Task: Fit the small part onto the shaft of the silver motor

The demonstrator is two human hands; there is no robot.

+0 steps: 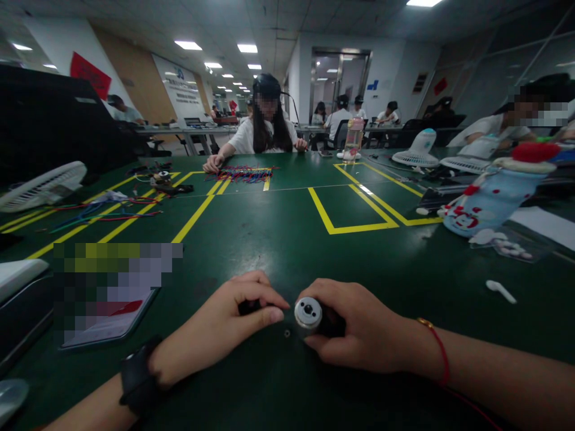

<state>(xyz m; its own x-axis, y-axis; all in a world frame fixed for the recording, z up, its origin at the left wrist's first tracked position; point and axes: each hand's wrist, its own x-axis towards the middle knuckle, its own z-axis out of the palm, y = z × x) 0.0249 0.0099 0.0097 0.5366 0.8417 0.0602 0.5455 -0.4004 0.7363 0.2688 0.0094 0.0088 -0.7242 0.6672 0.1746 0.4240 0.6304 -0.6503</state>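
Note:
My right hand [354, 323] wraps round a small metal motor [308, 312], a silvery cylinder standing upright. Its round end face points up, with a centre hole and smaller holes beside it. To the left, my left hand [245, 305] reaches toward the motor without touching it. The thumb and forefinger are bent toward each other, and I see nothing held between them. A tiny ring-shaped part, like a nut [287, 333], lies on the dark green table [251, 239] below my left fingertips, just left of the motor.
A phone [112, 299] lies left of my left arm. Wires [108, 206] and a white fan [45, 185] are farther left. Opposite, a person [267, 120] has a hand near a wire pile [242, 173]. A blue bottle [498, 191] and white earbud [501, 291] are at right.

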